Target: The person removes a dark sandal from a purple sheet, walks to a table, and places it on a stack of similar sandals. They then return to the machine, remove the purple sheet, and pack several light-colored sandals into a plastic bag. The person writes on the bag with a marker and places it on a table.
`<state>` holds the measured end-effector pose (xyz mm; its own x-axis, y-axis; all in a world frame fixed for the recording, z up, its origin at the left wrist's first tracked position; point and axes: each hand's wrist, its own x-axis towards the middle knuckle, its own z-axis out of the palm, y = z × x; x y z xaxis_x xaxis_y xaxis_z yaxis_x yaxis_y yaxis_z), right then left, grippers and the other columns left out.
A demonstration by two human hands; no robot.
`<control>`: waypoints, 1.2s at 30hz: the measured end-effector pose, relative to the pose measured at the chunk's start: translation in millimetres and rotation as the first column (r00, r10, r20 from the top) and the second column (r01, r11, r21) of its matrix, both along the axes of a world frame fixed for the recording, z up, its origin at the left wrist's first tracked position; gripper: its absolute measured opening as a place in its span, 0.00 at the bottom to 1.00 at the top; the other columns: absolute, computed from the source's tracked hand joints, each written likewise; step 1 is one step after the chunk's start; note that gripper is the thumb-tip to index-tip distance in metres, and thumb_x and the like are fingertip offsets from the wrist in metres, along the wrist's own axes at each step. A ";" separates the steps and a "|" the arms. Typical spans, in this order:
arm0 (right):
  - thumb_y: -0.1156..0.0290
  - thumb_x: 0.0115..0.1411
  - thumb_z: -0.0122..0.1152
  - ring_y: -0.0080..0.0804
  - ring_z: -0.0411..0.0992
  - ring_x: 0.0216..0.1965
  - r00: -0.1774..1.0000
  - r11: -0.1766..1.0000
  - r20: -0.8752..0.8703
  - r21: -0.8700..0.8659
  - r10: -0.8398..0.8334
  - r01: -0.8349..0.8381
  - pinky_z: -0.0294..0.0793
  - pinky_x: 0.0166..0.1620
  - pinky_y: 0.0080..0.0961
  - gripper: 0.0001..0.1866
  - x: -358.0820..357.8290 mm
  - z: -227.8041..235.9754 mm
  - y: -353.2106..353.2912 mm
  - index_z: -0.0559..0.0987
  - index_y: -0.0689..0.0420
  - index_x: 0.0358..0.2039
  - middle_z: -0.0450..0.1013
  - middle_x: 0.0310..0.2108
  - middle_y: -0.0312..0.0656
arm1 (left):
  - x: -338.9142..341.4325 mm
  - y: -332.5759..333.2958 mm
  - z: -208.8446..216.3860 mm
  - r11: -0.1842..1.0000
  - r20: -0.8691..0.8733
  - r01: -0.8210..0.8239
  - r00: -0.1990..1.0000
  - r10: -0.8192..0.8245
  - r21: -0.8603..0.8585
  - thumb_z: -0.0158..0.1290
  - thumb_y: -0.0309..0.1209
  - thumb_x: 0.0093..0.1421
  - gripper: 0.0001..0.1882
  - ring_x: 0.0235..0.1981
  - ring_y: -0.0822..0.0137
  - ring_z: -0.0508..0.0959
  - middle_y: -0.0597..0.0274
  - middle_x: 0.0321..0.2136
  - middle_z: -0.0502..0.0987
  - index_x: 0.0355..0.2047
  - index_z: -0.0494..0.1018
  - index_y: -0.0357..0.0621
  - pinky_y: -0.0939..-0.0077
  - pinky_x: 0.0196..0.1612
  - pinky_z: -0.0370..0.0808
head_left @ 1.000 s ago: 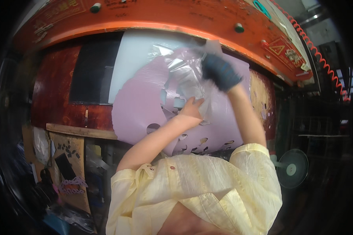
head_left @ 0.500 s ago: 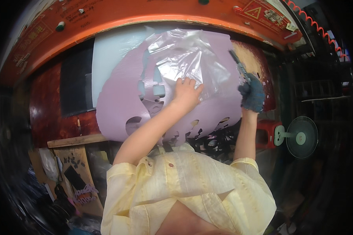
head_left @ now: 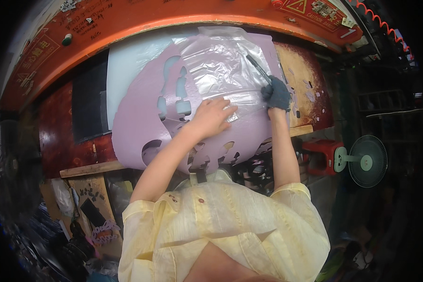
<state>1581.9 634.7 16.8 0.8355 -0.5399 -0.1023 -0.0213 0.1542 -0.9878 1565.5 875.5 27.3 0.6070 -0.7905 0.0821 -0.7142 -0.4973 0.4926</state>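
Observation:
A large mauve sheet [head_left: 135, 115] with cut-out holes drapes over the bench and hangs down at its near edge. Clear shiny plastic film [head_left: 223, 63] covers its upper middle. My bare left hand [head_left: 211, 117] lies with fingers apart on the film's lower left edge and the sheet beside it. My right hand [head_left: 278, 96], in a dark blue-grey glove, rests over the film's right side. Its fingers are closed round a slim dark rod-shaped tool [head_left: 257, 66], which points up and left across the film. The exact kind of tool cannot be made out.
An orange machine beam [head_left: 174, 21] spans the far side. Under the mauve sheet lies a pale blue sheet [head_left: 120, 70], beside a black panel [head_left: 87, 108]. Small offcuts litter the worn wooden board [head_left: 305, 89] at right. A red stool [head_left: 322, 155] and a fan [head_left: 367, 162] stand right.
My right hand has moved left with the tool, from the sheet's right edge onto the film. The film lies flatter and reaches farther up. My left hand has shifted slightly left and nearer.

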 end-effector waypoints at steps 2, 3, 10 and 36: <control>0.68 0.58 0.50 0.20 0.63 0.16 0.994 0.932 -0.023 -0.345 0.111 -0.112 0.63 0.21 0.17 0.12 -13.5 0.6 -4.4 0.76 0.60 0.38 0.65 0.17 0.32 | 6.6 -1.3 15.5 0.971 0.056 -0.141 0.986 0.155 -0.191 0.57 0.36 0.50 0.29 0.56 0.54 0.63 0.56 0.54 0.65 0.54 0.65 0.54 0.60 0.53 0.63; 0.71 0.57 0.50 0.20 0.65 0.18 0.977 0.808 -0.100 -0.549 0.191 -0.214 0.65 0.23 0.17 0.11 -21.9 1.6 -1.4 0.76 0.60 0.38 0.67 0.20 0.33 | 9.3 -2.8 22.2 0.936 0.072 -0.205 0.969 0.234 -0.286 0.57 0.35 0.50 0.28 0.56 0.54 0.63 0.56 0.54 0.65 0.54 0.65 0.54 0.61 0.53 0.63; 0.77 0.50 0.60 0.21 0.70 0.22 0.893 0.475 0.085 -0.866 0.443 -0.154 0.68 0.23 0.16 0.10 -65.4 31.2 43.5 0.76 0.60 0.35 0.73 0.26 0.37 | 21.2 -8.6 28.2 0.969 0.052 -0.211 0.974 0.219 -0.131 0.53 0.27 0.49 0.14 0.37 0.54 0.75 0.57 0.34 0.74 0.38 0.70 0.49 0.61 0.36 0.71; 0.67 0.57 0.54 0.26 0.65 0.21 0.901 0.882 0.263 0.238 0.344 -0.407 0.68 0.32 0.26 0.10 23.3 -7.6 36.8 0.74 0.60 0.34 0.69 0.20 0.39 | 39.6 4.1 3.0 0.939 -0.073 -0.338 0.937 0.342 0.058 0.66 0.48 0.36 0.37 0.37 0.59 0.71 0.59 0.35 0.67 0.49 0.71 0.57 0.65 0.37 0.70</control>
